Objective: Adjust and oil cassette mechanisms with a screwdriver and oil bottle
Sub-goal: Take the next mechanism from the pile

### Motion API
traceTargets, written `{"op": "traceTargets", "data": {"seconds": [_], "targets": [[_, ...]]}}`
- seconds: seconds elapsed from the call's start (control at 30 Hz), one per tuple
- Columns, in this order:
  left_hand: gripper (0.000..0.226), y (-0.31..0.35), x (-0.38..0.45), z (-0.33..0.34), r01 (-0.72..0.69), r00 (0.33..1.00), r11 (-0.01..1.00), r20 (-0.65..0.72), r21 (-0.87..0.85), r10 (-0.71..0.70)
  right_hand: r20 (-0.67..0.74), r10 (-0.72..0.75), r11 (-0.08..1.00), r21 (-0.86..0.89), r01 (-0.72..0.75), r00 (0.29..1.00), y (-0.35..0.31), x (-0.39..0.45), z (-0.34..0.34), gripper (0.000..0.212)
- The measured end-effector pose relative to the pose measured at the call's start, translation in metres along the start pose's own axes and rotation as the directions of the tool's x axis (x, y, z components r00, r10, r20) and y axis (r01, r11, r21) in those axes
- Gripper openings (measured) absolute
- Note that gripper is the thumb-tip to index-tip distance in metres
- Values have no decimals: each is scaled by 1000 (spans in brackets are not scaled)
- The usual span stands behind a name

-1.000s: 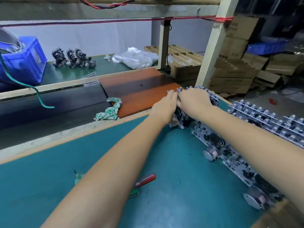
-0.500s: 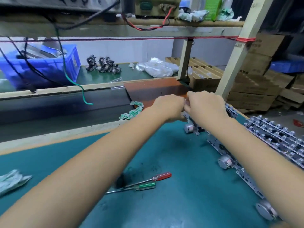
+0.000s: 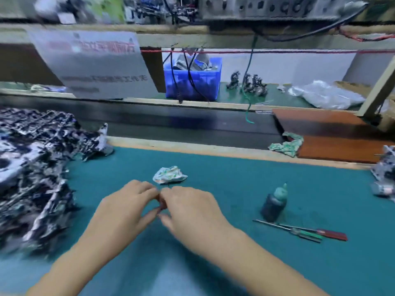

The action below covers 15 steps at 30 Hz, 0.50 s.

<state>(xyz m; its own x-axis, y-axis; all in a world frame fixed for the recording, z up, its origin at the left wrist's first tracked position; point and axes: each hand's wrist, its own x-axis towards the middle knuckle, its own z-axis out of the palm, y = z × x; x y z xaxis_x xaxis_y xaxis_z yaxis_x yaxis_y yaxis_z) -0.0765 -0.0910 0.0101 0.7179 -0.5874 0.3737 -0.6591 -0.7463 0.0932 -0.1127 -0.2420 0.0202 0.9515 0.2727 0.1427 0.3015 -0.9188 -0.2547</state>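
View has swung left since half a second ago: my hands are off the row of mechanisms at the right, and only a blurred bit of that row (image 3: 383,174) shows at the right edge of the frame. Both hands now sit low centre over bare worktop (image 3: 235,174), fingertips meeting. Left hand (image 3: 126,208) and right hand (image 3: 192,210) have fingers loosely curled toward each other; there may be something small and reddish between the fingertips, but motion blur hides it, so I can't tell whether either is pinching anything or just touching the other. Neither holds a tool. The oil bottle (image 3: 274,202) stands upright right of centre, well clear of my right hand; the red-handled screwdriver (image 3: 316,230) and green-handled screwdriver (image 3: 292,231) lie side by side just below it, untouched. A heap of cassette mechanisms (image 3: 36,167) fills the left of the frame, near my left hand but not touching it. A crumpled rag (image 3: 170,175) lies just above my fingertips, a second rag (image 3: 287,144) at the far edge of the worktop, and a blue bin (image 3: 192,82) on the shelf behind. My read: one unit is done and set down, I'm between units, and the next one comes off the left heap, then screwdriver and oil.
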Motion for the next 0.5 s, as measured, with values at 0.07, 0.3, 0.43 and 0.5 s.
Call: {"op": "traceTargets", "data": {"seconds": [0.07,0.3,0.43,0.5], "targets": [[32,-35,-23,-2,31,999,996,-13,86,-30,79,-42,996,82,36,996,-17,25,27,27],[63,-108,-83,-22,431,885,895,-247,119,-394,-42,-186,920,344,189,982,-76,94,66,67],[58,-114,-90,-22,661,750,743,-65,106,-658,-83,-487,865,-182,468,869,-99,124,74,48],[31,-109,-89,-22,650,759,753,-35,100,-650,-11,-579,765,-354,538,815,-102,131,75,39]]}}
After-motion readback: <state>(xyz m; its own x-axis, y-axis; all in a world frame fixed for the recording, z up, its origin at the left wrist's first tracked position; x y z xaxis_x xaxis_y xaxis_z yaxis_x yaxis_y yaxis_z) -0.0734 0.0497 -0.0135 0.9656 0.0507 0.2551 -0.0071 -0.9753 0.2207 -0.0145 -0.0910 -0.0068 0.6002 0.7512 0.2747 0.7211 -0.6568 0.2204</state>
